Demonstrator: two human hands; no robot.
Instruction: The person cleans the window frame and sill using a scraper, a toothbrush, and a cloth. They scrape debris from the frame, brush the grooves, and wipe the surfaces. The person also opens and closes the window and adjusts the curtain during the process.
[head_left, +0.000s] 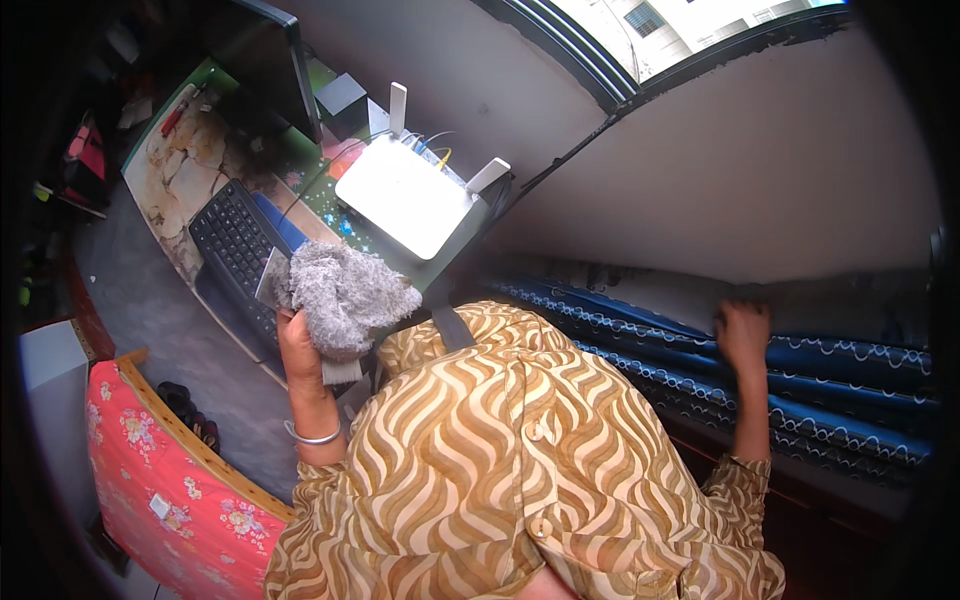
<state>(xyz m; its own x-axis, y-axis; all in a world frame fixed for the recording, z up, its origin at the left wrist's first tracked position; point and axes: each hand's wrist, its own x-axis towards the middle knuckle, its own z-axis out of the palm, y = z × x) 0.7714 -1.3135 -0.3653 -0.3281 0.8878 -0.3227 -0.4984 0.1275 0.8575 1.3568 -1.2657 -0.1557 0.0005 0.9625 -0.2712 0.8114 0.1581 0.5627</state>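
My left hand (298, 345) is closed around a bunched grey fluffy cloth (345, 296), next to the computer desk. A flat metal blade, like a scraper's (272, 279), sticks out above the same hand. Pale bristles of a brush (342, 372) show below the cloth; the rest of both tools is hidden by the hand and cloth. Off to the right, my right hand (742, 334) reaches the upper edge of a blue curtain (825, 375) with white scalloped trim, close to the wall. Its fingertips are dark and partly hidden, so its grip is unclear.
On the desk (169, 202) are a black keyboard (234, 236), a monitor (289, 75), a black box (343, 103) and a white router (409, 195) with cables. A bed with red floral cover (172, 480) and shoes (187, 412) lie left. A window (675, 34) is above.
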